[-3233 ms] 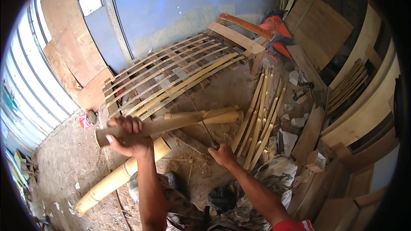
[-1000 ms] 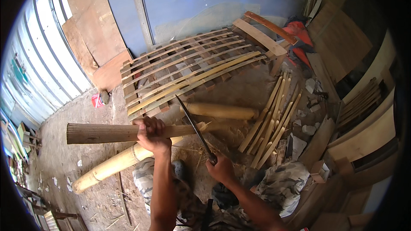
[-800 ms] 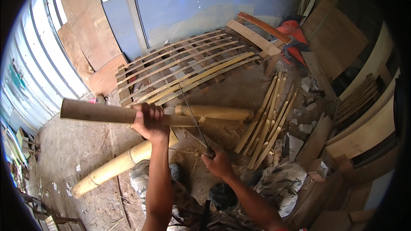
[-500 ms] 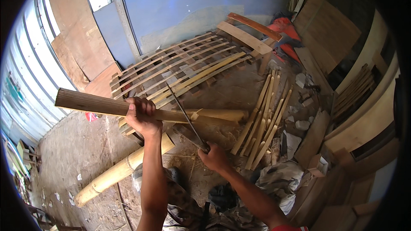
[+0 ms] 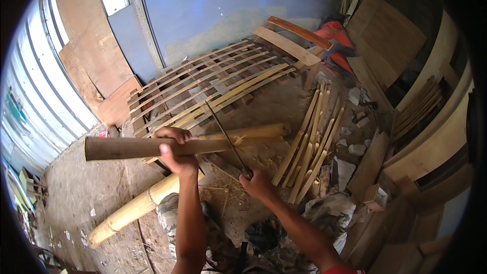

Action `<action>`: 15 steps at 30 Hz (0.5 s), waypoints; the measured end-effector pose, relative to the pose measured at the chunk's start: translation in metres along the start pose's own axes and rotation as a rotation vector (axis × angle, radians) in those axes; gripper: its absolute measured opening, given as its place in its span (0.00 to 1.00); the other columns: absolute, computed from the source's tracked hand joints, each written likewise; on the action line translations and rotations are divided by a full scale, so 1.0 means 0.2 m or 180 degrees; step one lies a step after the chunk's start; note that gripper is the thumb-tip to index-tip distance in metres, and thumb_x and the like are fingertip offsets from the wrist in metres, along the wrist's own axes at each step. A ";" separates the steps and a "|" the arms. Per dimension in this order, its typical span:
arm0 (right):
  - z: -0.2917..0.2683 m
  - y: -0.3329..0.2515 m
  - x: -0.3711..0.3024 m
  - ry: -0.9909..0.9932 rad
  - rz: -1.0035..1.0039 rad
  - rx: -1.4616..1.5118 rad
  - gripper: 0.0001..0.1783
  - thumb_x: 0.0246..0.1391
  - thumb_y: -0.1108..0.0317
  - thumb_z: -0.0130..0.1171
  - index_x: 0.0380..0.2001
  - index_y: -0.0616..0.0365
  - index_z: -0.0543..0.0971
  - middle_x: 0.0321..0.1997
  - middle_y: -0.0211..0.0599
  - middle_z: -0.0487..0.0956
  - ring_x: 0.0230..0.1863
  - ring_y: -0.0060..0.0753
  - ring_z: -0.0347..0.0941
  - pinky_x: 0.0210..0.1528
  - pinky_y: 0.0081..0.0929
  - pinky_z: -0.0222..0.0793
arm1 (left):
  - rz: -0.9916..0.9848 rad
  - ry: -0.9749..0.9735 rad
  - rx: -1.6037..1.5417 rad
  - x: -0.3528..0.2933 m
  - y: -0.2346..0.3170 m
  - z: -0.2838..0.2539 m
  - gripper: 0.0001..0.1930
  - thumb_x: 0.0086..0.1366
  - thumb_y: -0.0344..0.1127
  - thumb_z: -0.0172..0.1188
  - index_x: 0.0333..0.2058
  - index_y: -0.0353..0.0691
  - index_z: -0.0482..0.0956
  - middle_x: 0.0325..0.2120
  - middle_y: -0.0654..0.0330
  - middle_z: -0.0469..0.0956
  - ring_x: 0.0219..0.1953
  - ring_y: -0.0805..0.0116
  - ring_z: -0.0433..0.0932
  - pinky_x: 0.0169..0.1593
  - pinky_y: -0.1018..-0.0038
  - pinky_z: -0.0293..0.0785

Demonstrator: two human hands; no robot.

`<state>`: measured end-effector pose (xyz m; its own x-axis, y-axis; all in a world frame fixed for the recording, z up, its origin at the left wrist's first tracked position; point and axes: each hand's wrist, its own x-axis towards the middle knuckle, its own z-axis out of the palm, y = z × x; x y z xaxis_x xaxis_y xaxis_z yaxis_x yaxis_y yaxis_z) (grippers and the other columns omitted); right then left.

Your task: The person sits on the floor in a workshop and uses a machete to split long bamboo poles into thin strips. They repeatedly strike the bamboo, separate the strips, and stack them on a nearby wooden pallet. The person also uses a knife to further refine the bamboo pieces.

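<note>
Within left hand (image 5: 181, 161), wooden board (image 5: 124, 148); within right hand (image 5: 257, 184), blade (image 5: 226, 136).

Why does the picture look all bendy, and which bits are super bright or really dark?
Head view: the fisheye lens bends straight edges and leaves black corners; head view, left: bright white glare on the ribbed wall; head view, upper right: deep shadow beside the leaning brown board.

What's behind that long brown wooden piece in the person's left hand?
Behind the long brown wooden piece, a round yellow bamboo pole and a rack of pale wooden slats show partly. The piece covers some slats; what else it hides cannot be seen.
</note>
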<state>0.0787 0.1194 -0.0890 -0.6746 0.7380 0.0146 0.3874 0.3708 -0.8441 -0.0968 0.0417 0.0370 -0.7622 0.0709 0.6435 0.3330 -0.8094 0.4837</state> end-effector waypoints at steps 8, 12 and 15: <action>0.09 -0.06 -0.10 -0.0739 0.0784 0.0936 0.16 0.52 0.57 0.61 0.29 0.63 0.78 0.20 0.44 0.78 0.24 0.50 0.77 0.30 0.42 0.72 | -0.0275 0.0075 -0.0595 0.00 0.16 -0.24 0.16 0.64 0.51 0.53 0.31 0.46 0.62 0.19 0.67 0.57 0.16 0.75 0.53 0.21 0.77 0.55; 0.13 -0.21 -0.21 -0.0225 -0.0250 -0.0213 0.18 0.51 0.55 0.61 0.31 0.63 0.79 0.22 0.51 0.80 0.30 0.57 0.79 0.35 0.45 0.76 | -0.0347 0.0209 -0.0450 -0.03 0.15 -0.32 0.15 0.64 0.49 0.52 0.29 0.49 0.60 0.19 0.68 0.56 0.17 0.76 0.52 0.22 0.77 0.53; 0.15 -0.09 -0.22 -0.0142 -0.0268 -0.0414 0.18 0.51 0.54 0.61 0.31 0.62 0.79 0.24 0.50 0.80 0.30 0.56 0.80 0.35 0.46 0.76 | -0.0381 0.0245 -0.0471 -0.03 0.17 -0.30 0.14 0.63 0.48 0.52 0.29 0.49 0.59 0.18 0.68 0.55 0.17 0.76 0.52 0.22 0.77 0.52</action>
<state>0.0834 0.0633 -0.0906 -0.7342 0.6766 0.0563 0.4044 0.5024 -0.7642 -0.1146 -0.0212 0.0131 -0.8335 0.1315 0.5367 0.1568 -0.8751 0.4579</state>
